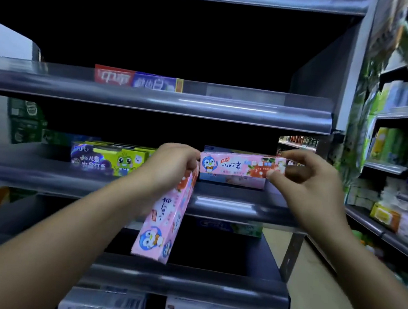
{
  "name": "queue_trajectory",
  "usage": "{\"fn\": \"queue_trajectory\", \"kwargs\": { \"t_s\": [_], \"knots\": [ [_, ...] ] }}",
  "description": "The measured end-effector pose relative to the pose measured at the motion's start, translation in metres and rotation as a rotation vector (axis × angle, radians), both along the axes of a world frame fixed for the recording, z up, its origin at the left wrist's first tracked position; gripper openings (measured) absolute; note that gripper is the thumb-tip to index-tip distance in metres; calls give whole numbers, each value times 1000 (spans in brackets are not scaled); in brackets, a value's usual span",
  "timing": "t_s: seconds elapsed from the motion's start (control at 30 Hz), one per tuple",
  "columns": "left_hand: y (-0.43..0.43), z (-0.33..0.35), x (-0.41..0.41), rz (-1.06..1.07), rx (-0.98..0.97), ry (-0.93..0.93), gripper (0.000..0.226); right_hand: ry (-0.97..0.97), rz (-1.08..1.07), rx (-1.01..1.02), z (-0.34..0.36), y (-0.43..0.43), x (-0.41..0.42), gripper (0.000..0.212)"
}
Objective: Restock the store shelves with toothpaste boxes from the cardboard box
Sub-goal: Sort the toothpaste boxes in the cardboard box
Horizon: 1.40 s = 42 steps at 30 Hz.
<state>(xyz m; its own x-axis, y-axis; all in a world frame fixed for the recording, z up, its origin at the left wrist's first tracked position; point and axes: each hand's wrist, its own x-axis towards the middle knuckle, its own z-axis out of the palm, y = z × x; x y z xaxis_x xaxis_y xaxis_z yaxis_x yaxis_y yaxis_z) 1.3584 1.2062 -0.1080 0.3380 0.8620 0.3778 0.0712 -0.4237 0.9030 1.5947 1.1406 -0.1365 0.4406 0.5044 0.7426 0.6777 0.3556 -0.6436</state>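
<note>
- Mid-restock at the toothpaste bay: my right hand [306, 183] pinches the right end of the level box [242, 165], a pink carton held label-out, with my thumb beneath and fingers on top.
- My left hand [171, 166] is curled round the top end of the hanging box [162, 220], also pink. It slants down and away from those fingers, in front of the shelf [230, 205] edge.
- My left knuckles sit just beside the level box's left end; I cannot tell whether they touch it.
- Directly under my right thumb lies the lower box [233, 181], already on the shelf. The level box looks to be resting on it or just above it; the seam is too blurred to call.
- Out past my left fingers, further left, sits a green box [111, 156] of another brand.
- The carton I am stocking from is out of sight.
- The step, as I read it, is to seat the level box squarely on the lower box. I should line up ends and front faces, lower it flat rather than corner-first, and release the thumb last so it does not slide back.
- The hanging box needs a firm grip meanwhile, because its low end sits near a lower shelf rim and could catch.
</note>
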Motion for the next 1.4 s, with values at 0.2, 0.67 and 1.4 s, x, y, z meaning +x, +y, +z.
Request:
{"fn": "queue_trajectory", "kwargs": {
  "t_s": [0.2, 0.67, 1.4],
  "knots": [
    [26, 16, 19, 94, -117, 198, 24, -254, -134, -242, 4, 31, 17, 24],
    [29, 15, 19, 155, -45, 210, 26, -342, -304, -209, 1, 19, 16, 35],
    [-33, -24, -7, -165, -156, -288, 42, 609, 820, -215, -40, -41, -74, 47]
  ]
}}
